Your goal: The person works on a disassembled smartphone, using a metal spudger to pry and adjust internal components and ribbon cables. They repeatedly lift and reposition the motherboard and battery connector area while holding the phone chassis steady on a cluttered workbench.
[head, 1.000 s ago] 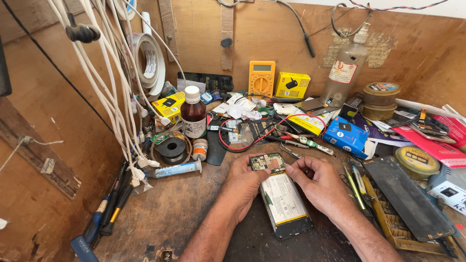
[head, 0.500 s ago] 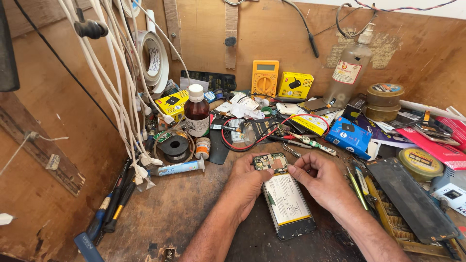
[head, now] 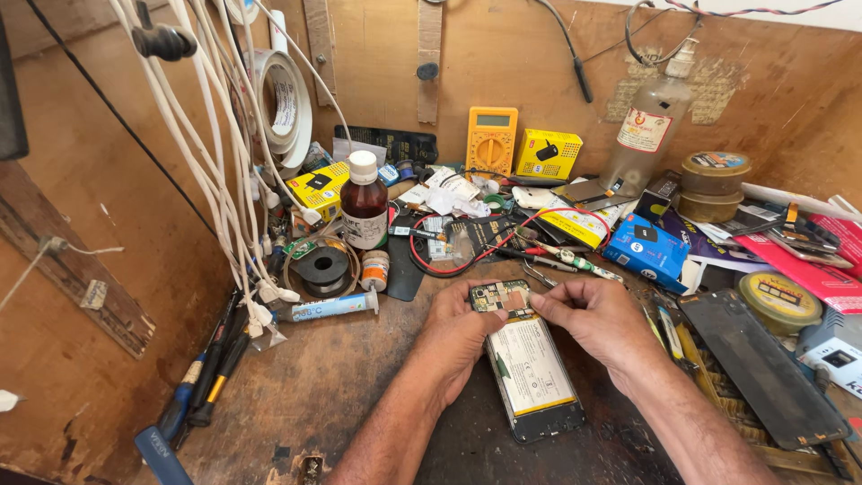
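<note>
An opened phone (head: 532, 373) lies face down on the wooden bench, its white battery and green circuit board (head: 496, 297) exposed. My left hand (head: 460, 334) grips the phone's top left corner, fingers curled along its edge. My right hand (head: 594, 321) sits at the top right corner, thumb and forefinger pinched over the board area. Whether a small part or tool is between those fingers cannot be told.
A brown bottle (head: 365, 201), solder reel (head: 322, 267), syringe tube (head: 328, 309) and hanging white cables (head: 224, 162) crowd the left. A yellow multimeter (head: 491, 140), blue box (head: 646, 251), tape tins (head: 715, 186) and a black phone screen (head: 759, 366) lie behind and right. Screwdrivers (head: 211, 377) rest lower left.
The view has shifted slightly. Both hands stay at the phone's top end, with the right fingers moving a little closer over the board.
</note>
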